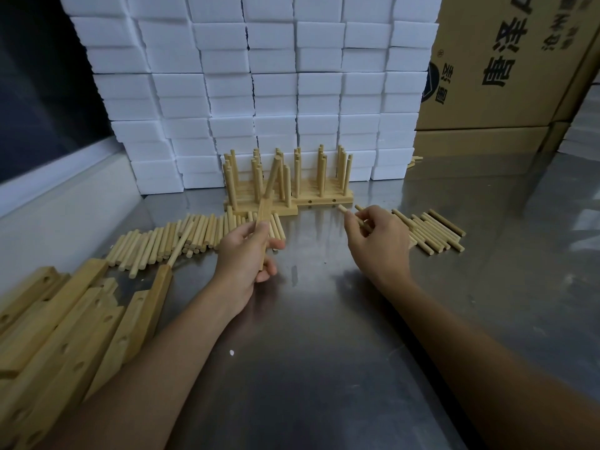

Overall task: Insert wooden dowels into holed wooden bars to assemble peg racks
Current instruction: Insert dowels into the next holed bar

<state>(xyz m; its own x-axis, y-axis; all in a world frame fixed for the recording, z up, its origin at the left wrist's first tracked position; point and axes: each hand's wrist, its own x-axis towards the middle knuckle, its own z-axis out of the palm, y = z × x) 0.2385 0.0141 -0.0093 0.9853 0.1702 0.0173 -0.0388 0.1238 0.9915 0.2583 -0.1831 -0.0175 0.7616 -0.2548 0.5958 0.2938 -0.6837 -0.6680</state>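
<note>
Your left hand (246, 251) grips a holed wooden bar (263, 222) bearing one dowel (272, 180); your right hand (376, 237) pinches loose dowels (352, 216).

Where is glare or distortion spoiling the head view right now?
Head view: soft glare patches on the steel table between the forearms; wide-angle bending curves the foam block stack and the holed bars at the left edge; both hands and the dowels stay sharp.

Finished racks (289, 186) stand behind, dowel piles (181, 235) either side, bars (74, 319) left
</note>
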